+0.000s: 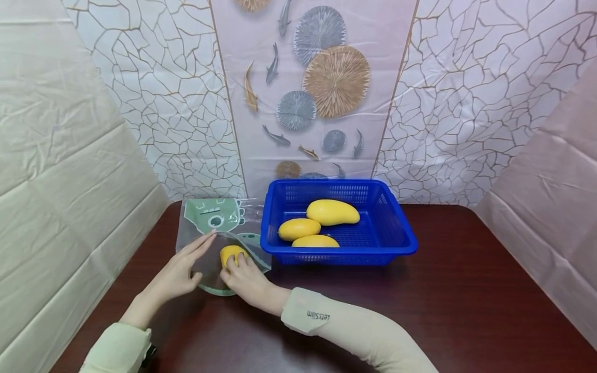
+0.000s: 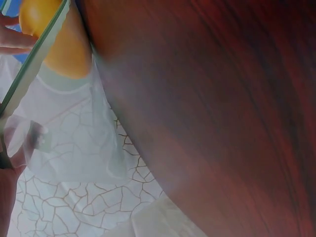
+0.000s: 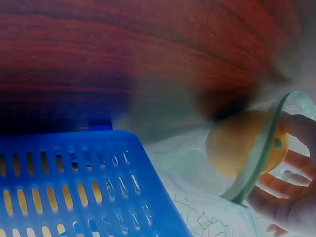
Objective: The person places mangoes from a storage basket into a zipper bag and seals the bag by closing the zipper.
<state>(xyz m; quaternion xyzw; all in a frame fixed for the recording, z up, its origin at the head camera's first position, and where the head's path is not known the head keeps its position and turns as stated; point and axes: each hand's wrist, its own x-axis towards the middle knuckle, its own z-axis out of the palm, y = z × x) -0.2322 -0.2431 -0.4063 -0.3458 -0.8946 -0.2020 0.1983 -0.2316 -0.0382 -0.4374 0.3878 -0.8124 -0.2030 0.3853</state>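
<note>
In the head view my right hand grips a yellow mango with curled fingers, at the mouth of a clear zip bag with a green cartoon print. The right wrist view shows that mango partly behind the bag's green-edged rim, with my fingers around its near end. My left hand lies at the bag's left side, fingers straight along the mouth and thumb spread apart. In the left wrist view the mango shows through the film below the rim.
Right of the bag stands a blue slotted basket holding three more yellow mangoes, one of them a larger curved mango. Both are on a dark reddish-brown wooden table. Patterned cloth hangs behind, with plain pale cloth at both sides.
</note>
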